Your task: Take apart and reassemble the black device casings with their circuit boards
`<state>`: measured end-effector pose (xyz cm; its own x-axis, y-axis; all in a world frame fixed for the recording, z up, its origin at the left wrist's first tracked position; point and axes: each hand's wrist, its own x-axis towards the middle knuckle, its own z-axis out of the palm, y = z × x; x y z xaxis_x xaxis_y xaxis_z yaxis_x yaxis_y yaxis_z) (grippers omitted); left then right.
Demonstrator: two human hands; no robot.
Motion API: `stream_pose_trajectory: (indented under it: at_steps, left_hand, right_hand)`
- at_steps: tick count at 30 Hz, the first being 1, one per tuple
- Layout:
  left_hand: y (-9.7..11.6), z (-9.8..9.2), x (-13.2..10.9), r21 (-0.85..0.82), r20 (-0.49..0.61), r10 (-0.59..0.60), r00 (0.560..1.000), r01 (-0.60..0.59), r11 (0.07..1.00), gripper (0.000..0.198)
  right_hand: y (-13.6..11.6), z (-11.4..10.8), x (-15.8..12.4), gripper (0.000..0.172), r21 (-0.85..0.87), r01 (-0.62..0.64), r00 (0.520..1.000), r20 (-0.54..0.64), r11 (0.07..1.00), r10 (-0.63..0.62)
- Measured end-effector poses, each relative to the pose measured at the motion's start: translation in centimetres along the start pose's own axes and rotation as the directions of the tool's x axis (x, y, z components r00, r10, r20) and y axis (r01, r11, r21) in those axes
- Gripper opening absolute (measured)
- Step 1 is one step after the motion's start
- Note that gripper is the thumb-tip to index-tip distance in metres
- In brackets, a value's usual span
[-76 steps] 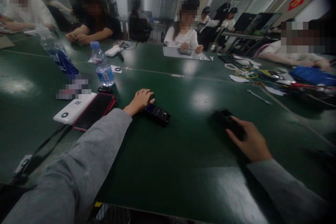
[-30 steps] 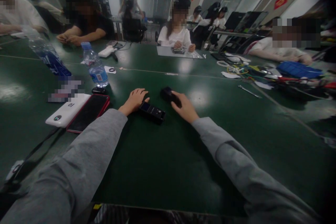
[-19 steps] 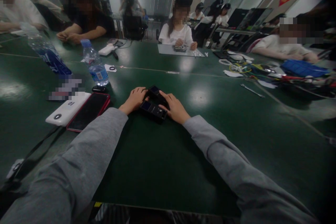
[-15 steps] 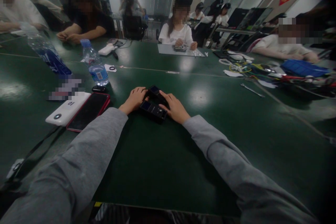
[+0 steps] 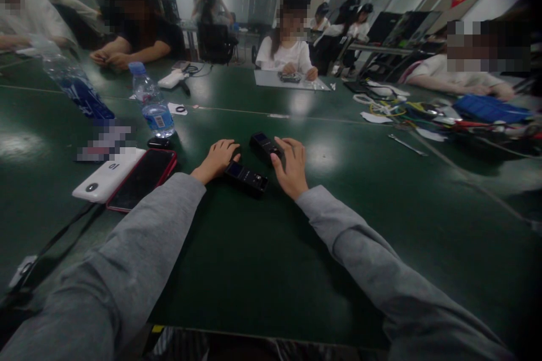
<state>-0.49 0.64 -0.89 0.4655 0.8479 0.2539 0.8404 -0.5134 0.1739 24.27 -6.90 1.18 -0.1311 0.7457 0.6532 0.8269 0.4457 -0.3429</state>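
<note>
Two small black handheld devices with little screens are on the green table. The nearer black device (image 5: 246, 178) lies slanted, its screen end to the left and a few buttons to the right. My left hand (image 5: 218, 159) rests beside that screen end, fingers stretched out and lying low; whether the thumb touches the device, I cannot tell. Slightly farther away, the other black device (image 5: 263, 143) has its right end between the thumb and fingers of my right hand (image 5: 292, 166). That hand covers part of its lower end.
On the left are a red-cased phone (image 5: 141, 180), a white power bank (image 5: 108, 175), a water bottle (image 5: 154, 104) and a larger blue-labelled bottle (image 5: 82, 87). A wrench (image 5: 407, 145) and a cable heap (image 5: 478, 118) lie right. Several people sit around.
My right hand has moved right, and the farther device has shifted right with it, opening a gap from the nearer device. My left hand and the nearer device have hardly moved.
</note>
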Motion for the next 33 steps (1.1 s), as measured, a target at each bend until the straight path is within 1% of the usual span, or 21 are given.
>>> stream_pose_trajectory:
  at_steps: [1,2,3,4,5,6,7,8,9,11,15,17,19,21,23,24,26,27,29,31,33]
  left_hand:
    - [-0.1,0.2,0.0,0.001,-0.008,0.005,1.000,-0.005,1.000,0.047]
    - [-0.2,0.3,0.1,0.003,-0.016,0.008,1.000,-0.008,1.000,0.047]
    - [-0.3,0.5,0.2,0.005,-0.025,0.008,1.000,-0.008,1.000,0.046]
    - [-0.5,0.7,0.2,0.006,-0.034,0.004,0.999,-0.004,1.000,0.045]
    - [-0.6,0.9,0.3,0.004,-0.037,-0.001,0.999,0.001,1.000,0.043]
    - [-0.8,1.0,0.3,-0.001,-0.037,-0.008,0.999,0.008,1.000,0.042]
    - [-1.0,1.0,0.4,-0.011,-0.033,-0.011,0.999,0.010,1.000,0.041]
    - [-1.1,1.0,0.4,-0.026,-0.027,-0.007,1.000,0.006,1.000,0.041]
    - [-1.2,1.0,0.4,-0.043,-0.024,0.001,1.000,-0.002,0.999,0.041]
    - [-1.2,0.8,0.4,-0.082,-0.031,0.008,0.999,-0.010,0.997,0.041]
    - [-1.2,0.6,0.6,-0.173,-0.071,-0.073,0.995,0.060,0.983,0.042]
    - [-1.1,0.4,0.7,-0.219,-0.104,-0.103,0.989,0.078,0.973,0.041]
    - [-0.8,0.0,0.7,-0.246,-0.157,-0.115,0.981,0.074,0.966,0.042]
    - [0.1,-0.6,0.6,-0.265,-0.217,-0.138,0.966,0.078,0.961,0.043]
    - [1.8,-1.3,0.3,-0.317,-0.275,-0.214,0.937,0.121,0.941,0.047]
    - [3.0,-1.6,0.1,-0.320,-0.298,-0.213,0.930,0.113,0.941,0.049]
    - [5.5,-2.1,-0.5,-0.263,-0.325,-0.151,0.933,0.064,0.963,0.053]
    - [6.7,-2.3,-0.8,-0.227,-0.315,-0.111,0.942,0.039,0.973,0.055]
    - [8.7,-2.5,-1.4,-0.140,-0.266,-0.015,0.964,-0.024,0.990,0.057]
    - [9.6,-2.5,-1.8,-0.064,-0.207,0.091,0.974,-0.107,0.992,0.055]
    - [9.3,-2.5,-1.9,-0.038,-0.161,0.145,0.976,-0.153,0.988,0.052]
  right_hand:
    - [-0.7,-0.4,-0.2,0.052,0.041,0.051,0.999,0.005,0.998,-0.051]
    - [-1.5,-0.7,-0.4,0.052,0.076,0.114,0.992,0.042,0.991,-0.117]
    - [-2.2,-0.9,-0.6,0.053,0.111,0.184,0.975,0.107,0.977,-0.196]
    - [-3.0,-1.0,-0.8,0.053,0.149,0.252,0.943,0.186,0.956,-0.277]
    - [-3.6,-1.1,-1.0,0.053,0.186,0.306,0.900,0.262,0.934,-0.348]
    - [-4.1,-1.0,-1.1,0.052,0.214,0.341,0.861,0.320,0.915,-0.396]
    - [-4.4,-0.9,-1.2,0.052,0.225,0.358,0.838,0.352,0.906,-0.418]
    - [-4.6,-0.7,-1.2,0.051,0.215,0.358,0.836,0.360,0.909,-0.414]
    - [-4.6,-0.4,-1.2,0.050,0.187,0.345,0.850,0.354,0.920,-0.391]
    - [-4.3,0.2,-0.9,0.049,0.099,0.300,0.893,0.322,0.949,-0.315]
    - [-3.4,1.6,0.0,0.048,-0.060,0.158,0.965,0.221,0.986,-0.141]
    - [-3.2,2.1,0.4,0.050,-0.092,0.087,0.982,0.173,0.992,-0.070]
    - [-3.0,2.5,0.7,0.051,-0.074,0.038,0.990,0.140,0.997,-0.027]
    - [-2.5,2.6,1.0,0.049,-0.032,-0.019,0.996,0.088,0.999,0.021]
    - [-1.4,2.8,1.3,0.050,0.005,-0.093,0.995,0.023,0.996,0.092]
    - [-0.6,2.8,1.5,0.052,0.020,-0.131,0.991,0.001,0.991,0.131]
    - [1.0,3.0,1.8,0.056,0.055,-0.176,0.984,-0.001,0.983,0.176]
    - [1.7,3.1,2.0,0.056,0.074,-0.169,0.986,0.021,0.983,0.168]
    - [2.8,3.1,2.1,0.050,0.095,-0.123,0.991,0.071,0.988,0.116]
    - [3.3,3.0,2.1,0.043,0.076,-0.078,0.992,0.108,0.994,0.070]
    - [3.1,2.7,1.8,0.045,0.028,-0.060,0.989,0.134,0.998,0.055]
